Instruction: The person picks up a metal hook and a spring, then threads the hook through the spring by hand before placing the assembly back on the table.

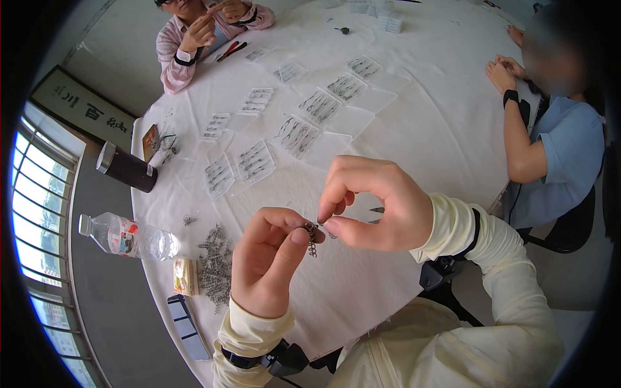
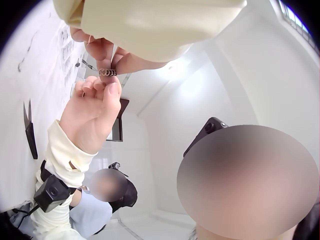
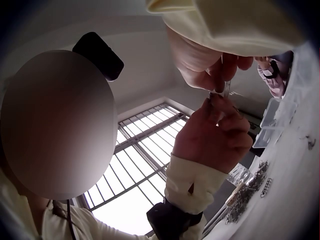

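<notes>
A small dark wire coil (image 1: 312,247) hangs from the fingertips of my left hand (image 1: 264,262), pinched between thumb and forefinger. My right hand (image 1: 381,207) meets it from the other side, thumb and forefinger pinching at the coil's upper end. The left wrist view shows the coil's rings (image 2: 107,72) between the two hands, with the right hand (image 2: 92,112) below. In the right wrist view a thin clear strip (image 3: 227,89) shows between the fingers. Which hand bears that strip, I cannot tell. Both hands are raised over the white cloth.
A heap of similar coils (image 1: 215,266) lies left, beside a tissue pack (image 1: 185,277), a water bottle (image 1: 129,237) and a dark flask (image 1: 127,167). Clear cases of wire pieces (image 1: 296,136) spread across the table. Scissors (image 2: 30,131) lie near my right arm. Two people sit opposite and right.
</notes>
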Tool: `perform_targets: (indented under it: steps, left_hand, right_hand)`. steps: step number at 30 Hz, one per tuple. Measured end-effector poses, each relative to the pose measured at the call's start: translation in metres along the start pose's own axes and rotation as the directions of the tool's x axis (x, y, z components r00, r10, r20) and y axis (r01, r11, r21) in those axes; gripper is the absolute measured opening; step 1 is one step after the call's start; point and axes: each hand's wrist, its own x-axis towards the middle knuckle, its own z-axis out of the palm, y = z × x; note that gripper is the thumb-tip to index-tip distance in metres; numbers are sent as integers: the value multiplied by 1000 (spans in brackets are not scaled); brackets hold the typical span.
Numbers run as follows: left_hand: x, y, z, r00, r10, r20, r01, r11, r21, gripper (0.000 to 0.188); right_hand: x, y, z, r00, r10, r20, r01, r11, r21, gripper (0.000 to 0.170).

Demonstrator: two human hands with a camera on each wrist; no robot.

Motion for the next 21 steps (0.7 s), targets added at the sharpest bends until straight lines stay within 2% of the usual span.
perform_targets:
  steps: [7,13,16,18,21]
  left_hand:
    - [-1,-2,-1,1000,2,10,-2,1000,-9,11]
    - [1,-2,0,1000,31,3,-31,997,69,17]
    - [-1,6,2,1000,-18,-19,21,987,161,20]
    - [-2,11,2,994,-101,-35,107,952,288,20]
    - [-2,11,-1,993,-113,-13,112,949,296,19]
  right_hand:
    - [-1,-2,4,1000,23,-4,-23,1000,19,10]
    - [-2,-1,4,999,35,-29,-33,998,56,9]
    - [-1,-1,2,999,7,-32,-7,1000,3,10]
    - [-1,-1,1,999,-16,-31,15,1000,-25,10]
    - [0,-2,2,998,-48,-39,45,997,-70,11]
